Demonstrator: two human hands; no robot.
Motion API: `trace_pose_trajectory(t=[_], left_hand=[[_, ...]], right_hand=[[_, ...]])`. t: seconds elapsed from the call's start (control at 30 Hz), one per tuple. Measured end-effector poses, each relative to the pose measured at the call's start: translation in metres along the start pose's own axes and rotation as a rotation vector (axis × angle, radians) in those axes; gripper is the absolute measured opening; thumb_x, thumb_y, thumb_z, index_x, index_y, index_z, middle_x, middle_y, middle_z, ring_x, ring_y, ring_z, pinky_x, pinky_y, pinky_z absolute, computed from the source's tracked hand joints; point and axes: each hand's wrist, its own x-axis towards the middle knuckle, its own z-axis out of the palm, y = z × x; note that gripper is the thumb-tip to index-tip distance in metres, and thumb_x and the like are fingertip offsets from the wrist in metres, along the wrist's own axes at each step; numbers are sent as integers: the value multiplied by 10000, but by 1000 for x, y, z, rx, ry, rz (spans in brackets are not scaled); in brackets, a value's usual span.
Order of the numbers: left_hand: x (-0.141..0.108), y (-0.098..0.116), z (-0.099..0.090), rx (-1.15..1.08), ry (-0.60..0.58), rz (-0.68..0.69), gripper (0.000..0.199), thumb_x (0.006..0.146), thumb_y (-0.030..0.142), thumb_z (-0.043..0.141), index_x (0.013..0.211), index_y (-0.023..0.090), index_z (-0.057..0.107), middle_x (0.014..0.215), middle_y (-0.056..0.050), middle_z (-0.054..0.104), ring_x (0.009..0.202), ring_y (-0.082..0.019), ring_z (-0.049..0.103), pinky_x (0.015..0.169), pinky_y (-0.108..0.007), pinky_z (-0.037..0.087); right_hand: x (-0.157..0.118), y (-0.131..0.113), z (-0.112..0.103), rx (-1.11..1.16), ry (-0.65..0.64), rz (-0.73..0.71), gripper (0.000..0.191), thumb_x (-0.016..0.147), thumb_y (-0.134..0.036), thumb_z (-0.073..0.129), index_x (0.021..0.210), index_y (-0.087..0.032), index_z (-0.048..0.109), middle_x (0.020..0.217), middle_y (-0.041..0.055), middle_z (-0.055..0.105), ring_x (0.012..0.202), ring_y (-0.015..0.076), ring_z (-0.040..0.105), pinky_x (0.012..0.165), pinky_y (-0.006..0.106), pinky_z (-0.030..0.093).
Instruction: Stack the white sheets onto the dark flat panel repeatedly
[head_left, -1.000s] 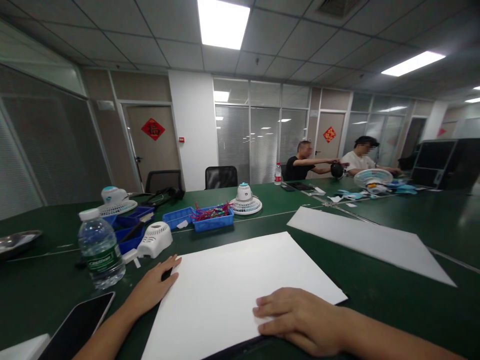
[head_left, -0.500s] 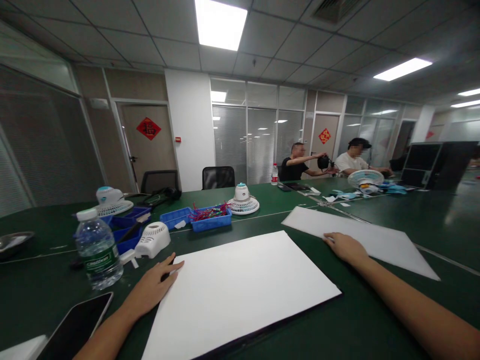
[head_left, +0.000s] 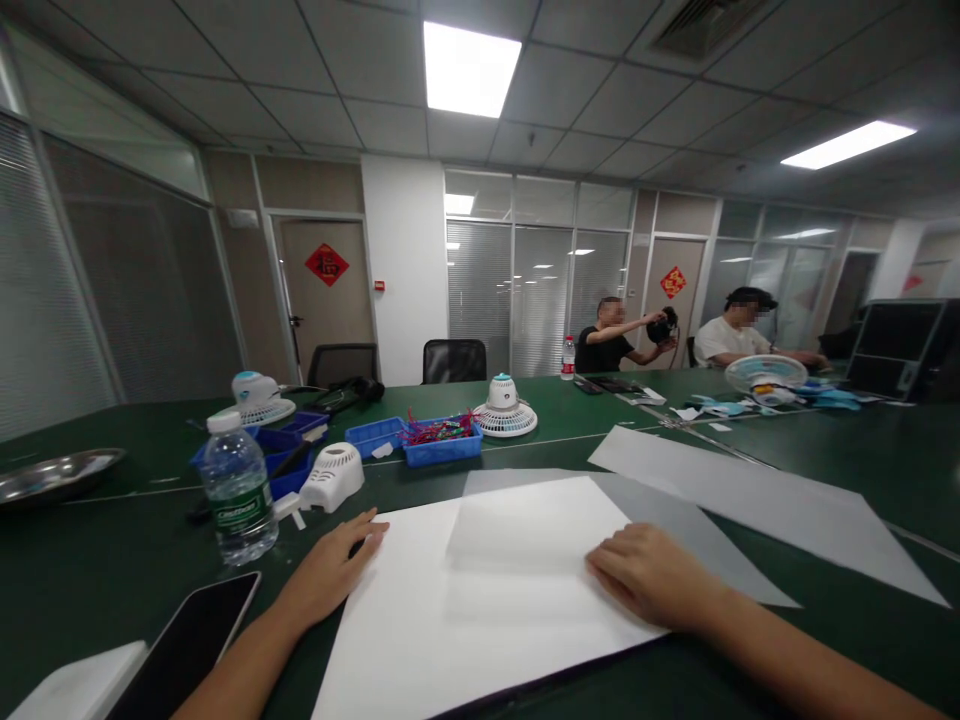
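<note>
One thin sheet point(head_left: 686, 522) seems light, easy to crease; hold its edges; your left hand point(head_left: 334, 568) rests loosely, your right hand point(head_left: 654, 575) curls, grip unclear.

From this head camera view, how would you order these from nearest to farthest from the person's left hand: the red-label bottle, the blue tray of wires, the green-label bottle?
1. Green-label bottle, just to the left of the left hand.
2. Blue tray of wires, ahead and to the right.
3. Red-label bottle, far off ahead, farther right.
</note>
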Motion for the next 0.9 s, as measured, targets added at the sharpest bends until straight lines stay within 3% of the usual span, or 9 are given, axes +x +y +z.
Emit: trace_pose_trajectory(t=[0.1, 0.23, 0.47, 0.7, 0.9], left_hand=[[0, 3, -1, 21, -14, -3, 596, 930, 602, 375, 1251, 208, 686, 1460, -88, 544, 1367, -291, 486, 1177, -482, 313], [3, -2, 4, 59, 7, -22, 629, 897, 635, 429, 1295, 203, 655, 1458, -93, 546, 1356, -307, 496, 1172, -486, 324], [7, -9, 11, 115, 24, -10, 688, 844, 585, 531, 1375, 150, 574, 1472, -116, 534, 1353, -305, 499, 1163, -445, 353], [7, -5, 11, 120, 6, -19, 713, 857, 608, 504, 1384, 131, 561, 1481, -124, 522, 1363, -309, 485, 1172, -454, 337], [9, -6, 14, 112, 9, -18, 715, 855, 625, 505, 1381, 146, 567, 1489, -120, 514, 1361, -309, 488, 1162, -457, 351]], right_hand=[[9, -42, -5, 68, 7, -165, 293, 992, -321, 405, 887, -210, 654, 825, 44, 706, 736, 175, 623, 693, 317, 411], [13, -65, -15, 190, 8, -253, 263, 971, -387, 459, 1031, -216, 648, 985, 69, 717, 847, 203, 629, 735, 335, 434], [11, -63, -23, 364, -60, -296, 359, 989, -332, 454, 1312, -238, 581, 1315, 65, 642, 1132, 224, 593, 985, 393, 436], [11, -61, -28, 493, -95, -345, 357, 1004, -301, 438, 1317, -234, 596, 1356, 55, 621, 1233, 203, 543, 1047, 377, 418], [10, -59, -25, 534, -97, -276, 360, 997, -362, 468, 1308, -248, 610, 1355, 54, 621, 1226, 206, 558, 1076, 401, 393]])
